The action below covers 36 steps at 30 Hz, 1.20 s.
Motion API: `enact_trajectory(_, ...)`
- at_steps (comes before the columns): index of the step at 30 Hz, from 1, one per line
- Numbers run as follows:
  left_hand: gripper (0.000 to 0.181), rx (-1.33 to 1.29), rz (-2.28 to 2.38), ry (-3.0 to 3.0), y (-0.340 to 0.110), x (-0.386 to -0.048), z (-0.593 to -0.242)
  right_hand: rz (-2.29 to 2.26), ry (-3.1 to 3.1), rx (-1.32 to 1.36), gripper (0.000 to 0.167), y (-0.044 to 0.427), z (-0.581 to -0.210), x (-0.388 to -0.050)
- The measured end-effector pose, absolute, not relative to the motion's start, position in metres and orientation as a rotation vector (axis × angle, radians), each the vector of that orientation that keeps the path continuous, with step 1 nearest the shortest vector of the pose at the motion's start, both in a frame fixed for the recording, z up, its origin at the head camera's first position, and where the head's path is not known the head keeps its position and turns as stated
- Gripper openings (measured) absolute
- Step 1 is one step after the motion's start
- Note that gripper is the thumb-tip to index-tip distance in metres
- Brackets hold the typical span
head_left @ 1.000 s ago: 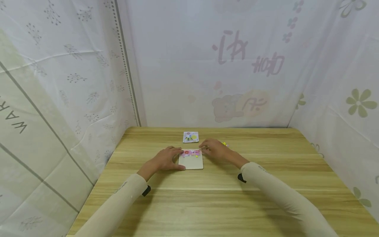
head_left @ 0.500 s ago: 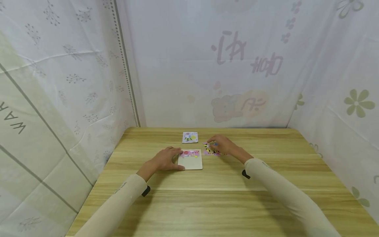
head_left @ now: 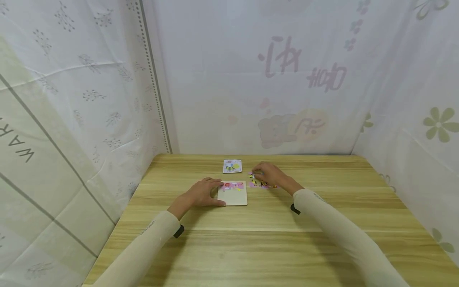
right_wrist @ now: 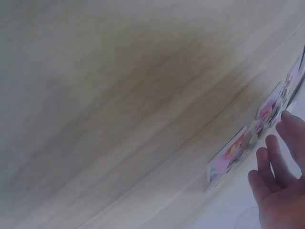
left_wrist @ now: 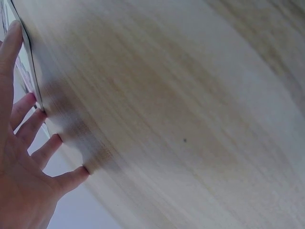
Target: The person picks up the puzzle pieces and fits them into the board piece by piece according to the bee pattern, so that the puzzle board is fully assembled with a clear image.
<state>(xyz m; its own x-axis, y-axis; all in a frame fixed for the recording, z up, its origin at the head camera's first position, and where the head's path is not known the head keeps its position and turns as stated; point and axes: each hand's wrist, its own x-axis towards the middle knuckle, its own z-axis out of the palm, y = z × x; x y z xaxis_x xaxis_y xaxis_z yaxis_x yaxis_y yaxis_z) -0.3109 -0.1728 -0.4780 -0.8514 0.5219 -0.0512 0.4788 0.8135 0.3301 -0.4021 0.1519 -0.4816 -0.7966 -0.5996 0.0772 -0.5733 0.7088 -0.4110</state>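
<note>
A square wooden puzzle board (head_left: 232,197) lies on the table, with pink picture pieces (head_left: 232,185) along its far edge. My left hand (head_left: 201,193) rests at the board's left side. Its thumb lies at the near corner and its forefinger at the far one; in the left wrist view the fingers (left_wrist: 31,128) are spread along the edge. Right of the board, my right hand (head_left: 271,175) is over a group of loose puzzle pieces (head_left: 259,185), pink with yellow and black parts. Its fingertips are bent down among them; whether they pinch a piece is unclear.
Behind the board lies a square picture card (head_left: 232,166) with a striped bee-like figure. The wood-grain table (head_left: 229,247) ends at a patterned curtain (head_left: 222,79) at the back, with more curtain at both sides.
My right hand has moved from the board's far right corner to the right, over the loose pieces, which now show more. The left hand has stayed on the board.
</note>
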Motion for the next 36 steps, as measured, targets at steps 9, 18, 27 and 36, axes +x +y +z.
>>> enact_trajectory(9,0.091,0.790,0.477,2.854,-0.1730,-0.3110,-0.4786,-0.615,2.861,-0.962,0.027,0.1444,-0.4801,-0.4023)
enact_trajectory(18,0.091,0.786,0.469,2.855,-0.1728,-0.3097,-0.4774,-0.681,2.858,-0.942,0.026,0.1423,-0.4849,-0.4095)
enact_trajectory(27,0.091,0.775,0.464,2.853,-0.1720,-0.3097,-0.4762,-0.634,2.857,-0.999,0.026,0.1444,-0.4857,-0.4114)
enact_trajectory(36,0.091,0.768,0.459,2.854,-0.1724,-0.3090,-0.4774,-0.726,2.822,-1.152,0.024,0.1429,-0.4862,-0.4050)
